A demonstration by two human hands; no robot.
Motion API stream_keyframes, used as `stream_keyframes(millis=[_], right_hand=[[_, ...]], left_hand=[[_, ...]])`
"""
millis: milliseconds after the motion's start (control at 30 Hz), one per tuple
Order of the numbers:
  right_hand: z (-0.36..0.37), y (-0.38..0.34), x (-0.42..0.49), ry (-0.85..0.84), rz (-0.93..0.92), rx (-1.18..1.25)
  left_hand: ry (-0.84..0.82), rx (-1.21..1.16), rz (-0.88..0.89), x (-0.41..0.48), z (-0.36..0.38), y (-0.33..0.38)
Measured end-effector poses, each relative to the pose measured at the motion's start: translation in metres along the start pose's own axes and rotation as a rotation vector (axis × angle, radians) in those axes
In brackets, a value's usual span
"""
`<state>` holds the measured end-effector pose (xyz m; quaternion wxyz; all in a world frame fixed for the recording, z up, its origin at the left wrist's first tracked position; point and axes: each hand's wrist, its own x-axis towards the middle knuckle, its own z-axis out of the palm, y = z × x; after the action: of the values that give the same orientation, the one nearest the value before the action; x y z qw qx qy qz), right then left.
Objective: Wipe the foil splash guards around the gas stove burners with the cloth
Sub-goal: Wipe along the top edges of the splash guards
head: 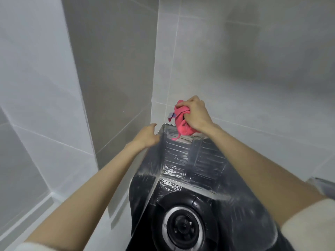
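Up top, right fingers (184,103) bunch the crumpled pink cloth (182,125); left fingers (152,126) seemingly loose.

Stove top (226,214), burner (183,227), foil splash guard (174,156) upright

Right hand (194,115) grips a pink cloth (182,122) bunched under its fingers, at the foil guard's (181,156) top edge; left hand (146,136) touches the guard's corner.

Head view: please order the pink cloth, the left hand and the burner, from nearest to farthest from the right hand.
1. Pink cloth, gripped in the right hand itself.
2. Left hand, to its left, by the foil guard.
3. Burner, far below, near the frame's bottom.
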<state>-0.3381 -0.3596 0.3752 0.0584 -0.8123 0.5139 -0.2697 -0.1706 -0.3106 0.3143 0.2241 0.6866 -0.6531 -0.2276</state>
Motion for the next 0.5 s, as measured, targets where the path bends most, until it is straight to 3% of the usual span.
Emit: stream_keyframes(millis=[300, 500], right_hand=[[0.040, -0.002, 0.028, -0.075, 0.098, -0.095], [0.050, -0.003, 0.026, -0.146, 0.065, -0.265]], left_hand=[[-0.031, -0.118, -0.005, 0.032, 0.015, -0.014], [-0.009, -0.176, 0.051, 0.034, 0.024, -0.015]])
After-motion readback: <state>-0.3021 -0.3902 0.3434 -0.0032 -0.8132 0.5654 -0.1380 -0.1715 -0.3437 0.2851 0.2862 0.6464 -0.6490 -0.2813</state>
